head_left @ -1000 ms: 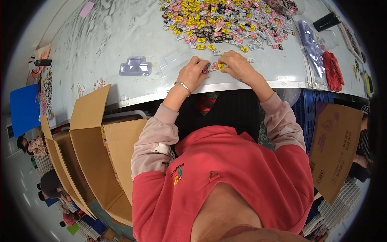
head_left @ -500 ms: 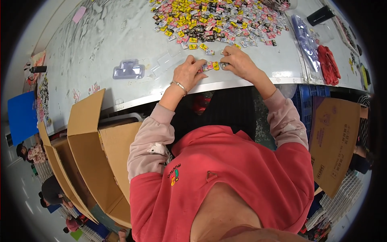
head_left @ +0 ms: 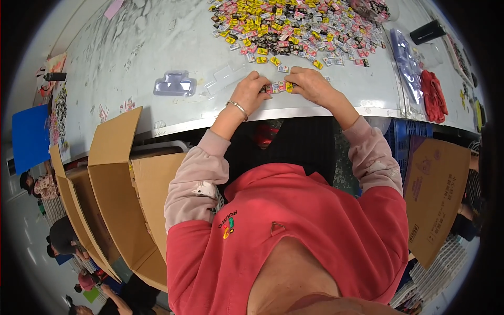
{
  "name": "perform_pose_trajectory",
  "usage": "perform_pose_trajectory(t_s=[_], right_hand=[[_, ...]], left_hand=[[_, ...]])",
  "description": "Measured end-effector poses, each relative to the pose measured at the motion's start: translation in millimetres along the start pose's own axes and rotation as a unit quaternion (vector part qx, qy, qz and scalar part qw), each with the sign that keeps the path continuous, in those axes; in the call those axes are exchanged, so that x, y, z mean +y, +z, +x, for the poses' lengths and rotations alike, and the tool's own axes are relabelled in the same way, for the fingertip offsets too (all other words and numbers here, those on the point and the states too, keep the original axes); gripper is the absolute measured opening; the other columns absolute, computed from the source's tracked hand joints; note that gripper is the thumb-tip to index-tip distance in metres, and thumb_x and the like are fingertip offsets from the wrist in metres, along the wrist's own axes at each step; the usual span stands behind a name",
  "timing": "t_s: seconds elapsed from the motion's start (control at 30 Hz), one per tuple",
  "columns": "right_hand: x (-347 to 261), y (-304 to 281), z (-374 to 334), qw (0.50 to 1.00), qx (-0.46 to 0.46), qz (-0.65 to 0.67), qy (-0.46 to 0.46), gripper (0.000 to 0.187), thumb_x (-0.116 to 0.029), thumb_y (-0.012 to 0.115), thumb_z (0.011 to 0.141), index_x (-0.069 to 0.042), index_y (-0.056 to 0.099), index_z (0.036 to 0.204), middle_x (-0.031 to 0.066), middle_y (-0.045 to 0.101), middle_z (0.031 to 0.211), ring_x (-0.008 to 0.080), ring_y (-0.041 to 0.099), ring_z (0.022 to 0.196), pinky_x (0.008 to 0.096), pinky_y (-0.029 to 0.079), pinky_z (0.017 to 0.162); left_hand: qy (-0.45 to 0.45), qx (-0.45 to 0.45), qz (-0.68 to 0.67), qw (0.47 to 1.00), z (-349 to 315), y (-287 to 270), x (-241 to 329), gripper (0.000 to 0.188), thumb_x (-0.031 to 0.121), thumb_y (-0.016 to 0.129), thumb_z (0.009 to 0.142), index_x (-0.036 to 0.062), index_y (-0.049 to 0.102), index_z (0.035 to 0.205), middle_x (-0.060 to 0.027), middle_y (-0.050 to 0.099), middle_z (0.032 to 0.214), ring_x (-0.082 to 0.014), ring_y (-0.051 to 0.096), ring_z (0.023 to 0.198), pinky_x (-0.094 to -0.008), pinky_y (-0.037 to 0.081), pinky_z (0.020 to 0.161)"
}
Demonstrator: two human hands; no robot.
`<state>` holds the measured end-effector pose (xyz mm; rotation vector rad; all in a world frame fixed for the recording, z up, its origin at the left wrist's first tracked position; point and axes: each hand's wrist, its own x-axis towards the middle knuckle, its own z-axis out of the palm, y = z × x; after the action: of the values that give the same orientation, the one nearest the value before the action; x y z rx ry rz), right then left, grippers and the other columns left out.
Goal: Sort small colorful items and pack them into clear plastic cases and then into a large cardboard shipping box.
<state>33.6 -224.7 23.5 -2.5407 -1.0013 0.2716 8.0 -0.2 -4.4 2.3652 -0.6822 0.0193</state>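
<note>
A short row of small colourful flat pieces [head_left: 276, 87] lies on the table near its front edge, between my hands. My left hand [head_left: 249, 94] has thumb and fingers closed at the row's left end, around a dark piece. At the right end, my right hand [head_left: 311, 85] pinches a yellow piece [head_left: 289, 87] against the row. The pieces look like little printed erasers or wrapped sweets; I cannot tell which. Just beyond my hands spreads a large pile [head_left: 294, 31] of the same pieces in yellow, pink, black and white.
Clear plastic trays [head_left: 175, 84] lie left of my hands, with more clear plastic packaging [head_left: 403, 58] at right. Red gloves [head_left: 433, 97] and a black cylinder [head_left: 427, 32] are at far right. Open cardboard boxes [head_left: 113, 173] stand left below the table, a blue crate [head_left: 401, 142] right.
My right hand has brought its piece up to the row, so the gap beside it is gone. The whole view has shifted slightly, moving the table to the right.
</note>
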Motion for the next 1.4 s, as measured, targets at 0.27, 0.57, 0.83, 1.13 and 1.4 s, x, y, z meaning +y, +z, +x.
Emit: perform_pose_trajectory(t_s=[0.27, 0.57, 0.83, 1.13, 1.4], right_hand=[[-16.1, 11.2, -1.4, 0.997, 0.074, 0.021, 0.003, 0.032, -0.013, 0.068, 0.072, -0.008, 0.061, 0.103, 0.0089, 0.054, 0.09, 0.0285, 0.058, 0.084, 0.0389, 0.048, 0.071], [-43.8, 21.8, 24.5, 0.985, 0.162, -0.007, -0.054, 0.021, -0.016, 0.064, 0.078, -0.009, 0.062, 0.098, 0.0088, 0.052, 0.084, 0.0275, 0.056, 0.078, 0.0378, 0.046, 0.066], [-65.4, 39.9, 118.7, 0.986, 0.106, 0.002, -0.132, 0.013, -0.017, 0.062, 0.08, -0.011, 0.064, 0.092, 0.0074, 0.053, 0.087, 0.0278, 0.058, 0.085, 0.0405, 0.047, 0.067], [-54.3, 43.8, 103.9, 0.984, 0.112, 0.047, -0.127, 0.013, -0.008, 0.055, 0.08, -0.008, 0.064, 0.09, 0.0085, 0.053, 0.089, 0.0279, 0.057, 0.085, 0.042, 0.046, 0.073], [-87.1, 63.5, 78.3, 0.969, 0.199, -0.128, -0.066, 0.036, -0.005, 0.053, 0.074, -0.004, 0.056, 0.109, 0.0047, 0.052, 0.101, 0.021, 0.047, 0.093, 0.0343, 0.034, 0.075]], left_hand=[[-0.05, 0.039, 0.069, 0.996, -1.2, 15.8, 23.5, 0.027, 0.013, 0.071, 0.07, 0.0116, 0.063, 0.095, -0.0094, 0.052, 0.085, -0.0304, 0.059, 0.072, -0.0394, 0.05, 0.062], [-0.062, 0.129, 0.104, 0.984, -25.5, 0.2, 19.3, 0.009, 0.008, 0.061, 0.074, 0.0074, 0.058, 0.082, -0.0113, 0.052, 0.084, -0.0312, 0.059, 0.071, -0.041, 0.05, 0.062], [-0.128, 0.127, 0.146, 0.973, -46.1, -54.1, -47.0, 0.016, 0.012, 0.069, 0.071, 0.0093, 0.065, 0.086, -0.0091, 0.056, 0.086, -0.0312, 0.061, 0.076, -0.0403, 0.05, 0.065], [-0.099, 0.132, 0.07, 0.984, -54.9, -63.0, -56.0, 0.024, 0.004, 0.069, 0.072, 0.0078, 0.068, 0.096, -0.0103, 0.059, 0.081, -0.029, 0.058, 0.072, -0.036, 0.048, 0.065], [-0.034, 0.208, 0.253, 0.944, -68.4, -41.3, -42.8, 0.039, 0.006, 0.07, 0.068, 0.0066, 0.062, 0.106, -0.006, 0.06, 0.092, -0.0246, 0.054, 0.084, -0.0342, 0.043, 0.072]])
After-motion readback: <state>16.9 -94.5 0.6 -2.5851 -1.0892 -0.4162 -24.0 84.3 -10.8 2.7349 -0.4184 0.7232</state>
